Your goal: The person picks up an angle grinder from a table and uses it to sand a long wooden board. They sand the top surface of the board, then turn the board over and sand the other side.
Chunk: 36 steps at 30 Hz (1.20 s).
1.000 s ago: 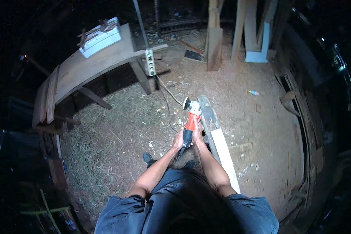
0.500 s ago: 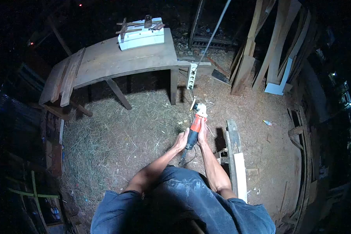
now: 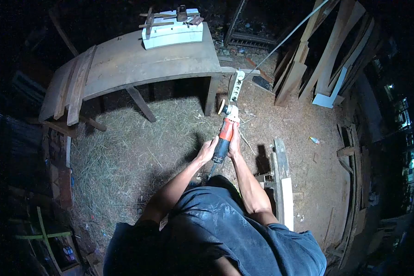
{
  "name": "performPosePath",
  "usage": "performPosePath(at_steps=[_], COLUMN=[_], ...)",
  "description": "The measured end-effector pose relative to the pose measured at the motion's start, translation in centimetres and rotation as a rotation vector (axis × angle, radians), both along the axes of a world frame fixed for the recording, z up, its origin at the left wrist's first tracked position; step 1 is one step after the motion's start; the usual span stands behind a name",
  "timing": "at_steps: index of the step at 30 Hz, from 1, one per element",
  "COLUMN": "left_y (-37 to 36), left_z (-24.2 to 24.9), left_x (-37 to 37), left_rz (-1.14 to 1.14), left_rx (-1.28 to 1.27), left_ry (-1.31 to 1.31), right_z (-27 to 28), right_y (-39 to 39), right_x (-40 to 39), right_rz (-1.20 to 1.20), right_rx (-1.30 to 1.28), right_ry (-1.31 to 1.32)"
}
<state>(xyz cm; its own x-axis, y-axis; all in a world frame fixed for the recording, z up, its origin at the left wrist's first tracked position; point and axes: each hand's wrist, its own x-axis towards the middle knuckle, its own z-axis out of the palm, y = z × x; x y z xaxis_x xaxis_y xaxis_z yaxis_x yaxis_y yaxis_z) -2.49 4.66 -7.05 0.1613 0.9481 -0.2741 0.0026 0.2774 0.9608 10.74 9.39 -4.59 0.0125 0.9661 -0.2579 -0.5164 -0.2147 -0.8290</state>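
Note:
An angle grinder point(image 3: 224, 136) with a red and black body, a silver head and a round disc is held out in front of me. My left hand point(image 3: 208, 149) grips the black rear part from the left side. On the right side, my right hand point(image 3: 234, 141) wraps along the red body. The disc point(image 3: 222, 106) faces up and to the left. A cord runs from the grinder's rear down toward my body. Just beyond the head hangs a white power strip point(image 3: 237, 85) with several sockets, near the table's right leg.
A wooden table point(image 3: 138, 64) stands ahead, bearing loose planks point(image 3: 80, 87) and a white box point(image 3: 172, 37) with hand tools on top. Boards point(image 3: 329, 55) lean at the back right. A bench with a white strip point(image 3: 287, 202) is at my right. Dry grass litters the ground.
Both hands and the grinder have moved slightly farther forward and a little left. The view has shifted, so the power strip and its cord appear farther right.

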Motion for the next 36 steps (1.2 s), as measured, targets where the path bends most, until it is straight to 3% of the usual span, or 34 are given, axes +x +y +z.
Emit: performPosePath(at_steps=[4, 5, 7, 8, 12, 14, 16, 17, 19, 22, 24, 29, 30, 34, 36], left_y=[1.6, 1.6, 1.8, 1.3, 0.5, -0.8, -2.0, -2.5, -4.0, -6.6, -8.6, -14.9, -16.1, -20.2, -21.3], left_z=[1.7, 1.7, 3.3, 6.3, 1.4, 2.7, 2.5, 2.5, 2.7, 2.3, 2.2, -1.1, -1.7, -3.5, -5.0], left_x=[0.6, 1.3, 3.4, 3.8, 6.7, 8.0, 9.9, 10.7, 12.5, 17.4, 21.0, 31.1, 32.8, 38.9, 40.9], left_rz=[-0.082, -0.065, -0.062, -0.091, -0.153, -0.218, -0.281, -0.324, -0.455, -0.512, -0.587, -0.685, -0.708, -0.777, -0.827], left_rx=[-0.043, -0.03, 0.067, 0.117, 0.062, -0.172, 0.098, 0.091, -0.203, -0.198, -0.248, -0.297, -0.287, -0.399, -0.42], left_ry=[-0.148, -0.213, -0.365, -0.294, -0.301, -0.23, -0.084, -0.074, -0.116, -0.112, -0.082, -0.15, -0.119, -0.047, 0.014], right_z=[2.4, 1.8, 1.1, 1.3, 3.1, 2.8, 1.5, 1.0, -1.4, -2.7, -2.1, -6.0, -6.9, -8.8, -10.8], right_y=[-0.4, -0.4, -1.1, -1.6, -5.2, -7.1, -8.9, -9.7, -11.9, -15.2, -18.0, -25.5, -27.4, -34.5, -38.8], right_x=[0.1, 0.6, 1.6, 1.9, 3.4, 5.6, 7.6, 8.5, 10.8, 15.3, 18.5, 28.0, 30.1, 37.7, 41.0], right_rz=[0.031, 0.006, 0.008, -0.023, -0.224, -0.207, -0.208, -0.23, -0.29, -0.332, -0.496, -0.678, -0.627, -0.658, -0.735], right_rx=[0.069, 0.064, 0.08, 0.093, 0.119, 0.108, 0.072, 0.059, 0.037, -0.048, 0.076, 0.035, -0.028, -0.184, -0.255], right_ry=[0.073, -0.008, -0.056, -0.074, -0.261, -0.267, -0.146, -0.149, -0.141, -0.183, -0.184, -0.309, -0.266, -0.369, -0.712])
